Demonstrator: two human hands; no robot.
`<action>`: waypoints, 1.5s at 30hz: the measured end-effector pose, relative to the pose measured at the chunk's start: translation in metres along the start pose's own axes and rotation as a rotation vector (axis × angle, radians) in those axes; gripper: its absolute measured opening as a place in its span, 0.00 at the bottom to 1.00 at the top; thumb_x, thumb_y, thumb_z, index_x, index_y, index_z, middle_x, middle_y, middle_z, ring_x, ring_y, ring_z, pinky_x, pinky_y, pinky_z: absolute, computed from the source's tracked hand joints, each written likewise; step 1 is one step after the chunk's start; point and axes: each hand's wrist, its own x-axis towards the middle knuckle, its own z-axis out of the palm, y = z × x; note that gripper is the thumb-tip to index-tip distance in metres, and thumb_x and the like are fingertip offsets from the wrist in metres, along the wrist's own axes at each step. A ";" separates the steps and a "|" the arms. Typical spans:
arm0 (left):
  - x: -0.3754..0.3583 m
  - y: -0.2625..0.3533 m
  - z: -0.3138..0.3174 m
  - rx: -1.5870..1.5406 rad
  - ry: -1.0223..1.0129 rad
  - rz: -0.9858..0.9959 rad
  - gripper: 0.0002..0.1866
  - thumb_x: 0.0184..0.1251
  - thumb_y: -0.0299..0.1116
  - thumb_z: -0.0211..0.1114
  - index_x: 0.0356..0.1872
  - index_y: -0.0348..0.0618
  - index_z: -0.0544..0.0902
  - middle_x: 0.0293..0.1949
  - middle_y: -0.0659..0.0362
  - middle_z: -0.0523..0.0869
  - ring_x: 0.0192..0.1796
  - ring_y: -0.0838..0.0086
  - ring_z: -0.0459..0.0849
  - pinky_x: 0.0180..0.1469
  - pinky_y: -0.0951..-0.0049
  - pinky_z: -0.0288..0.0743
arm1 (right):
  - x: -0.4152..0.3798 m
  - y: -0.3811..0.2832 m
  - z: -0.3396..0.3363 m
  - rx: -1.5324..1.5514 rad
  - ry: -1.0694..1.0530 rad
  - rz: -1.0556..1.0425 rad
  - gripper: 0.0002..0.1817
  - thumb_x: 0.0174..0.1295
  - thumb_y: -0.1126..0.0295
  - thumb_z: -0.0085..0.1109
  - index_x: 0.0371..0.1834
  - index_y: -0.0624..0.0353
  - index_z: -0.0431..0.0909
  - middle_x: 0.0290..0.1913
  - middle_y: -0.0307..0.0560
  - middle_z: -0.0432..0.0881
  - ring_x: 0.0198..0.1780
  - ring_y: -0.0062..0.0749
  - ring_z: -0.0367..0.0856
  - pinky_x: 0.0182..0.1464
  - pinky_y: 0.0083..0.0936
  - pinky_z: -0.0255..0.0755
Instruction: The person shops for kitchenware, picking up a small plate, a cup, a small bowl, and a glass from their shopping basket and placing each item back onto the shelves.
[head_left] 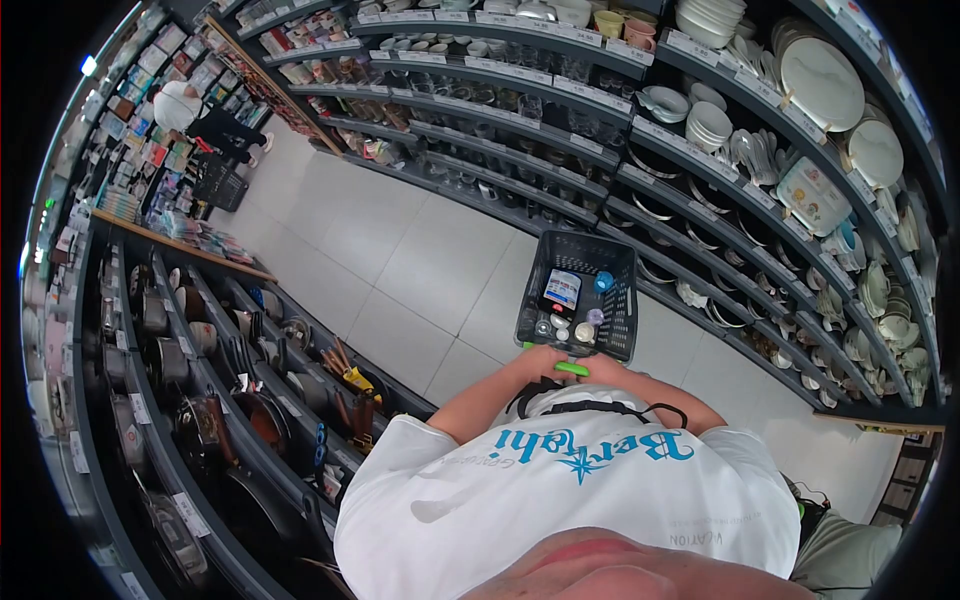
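A dark grey shopping basket stands in front of my body, with a bright green handle at its near end. My left hand is closed around the left part of this handle. On its right part my right hand is closed too. Inside the basket lie a black package with a blue and white label, a small blue item and several small round pale or clear items, whose kind I cannot make out.
Shelves of glasses and cups, then white plates and bowls, line the right side. Pans and utensils fill shelves at the left. A person with a dark basket is down the tiled aisle.
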 end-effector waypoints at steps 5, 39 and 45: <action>0.003 -0.002 0.008 -0.050 -0.051 0.005 0.23 0.54 0.56 0.62 0.33 0.44 0.81 0.29 0.49 0.82 0.35 0.54 0.81 0.38 0.60 0.73 | -0.004 -0.003 -0.008 -0.035 -0.039 0.036 0.11 0.50 0.59 0.56 0.35 0.48 0.77 0.31 0.52 0.81 0.34 0.51 0.80 0.38 0.43 0.73; 0.031 0.000 0.018 -0.527 -0.131 -0.057 0.19 0.68 0.46 0.51 0.37 0.38 0.77 0.33 0.50 0.82 0.38 0.62 0.80 0.41 0.65 0.71 | 0.002 0.020 -0.061 -0.395 -0.180 -0.007 0.09 0.44 0.66 0.58 0.31 0.43 0.79 0.32 0.44 0.81 0.40 0.43 0.81 0.42 0.44 0.72; 0.045 -0.004 0.034 -0.557 -0.044 -0.065 0.15 0.68 0.41 0.51 0.37 0.37 0.77 0.28 0.53 0.83 0.31 0.67 0.82 0.37 0.68 0.74 | -0.016 0.011 -0.070 -0.551 0.047 0.167 0.14 0.41 0.64 0.63 0.34 0.46 0.80 0.40 0.42 0.78 0.53 0.38 0.71 0.54 0.41 0.60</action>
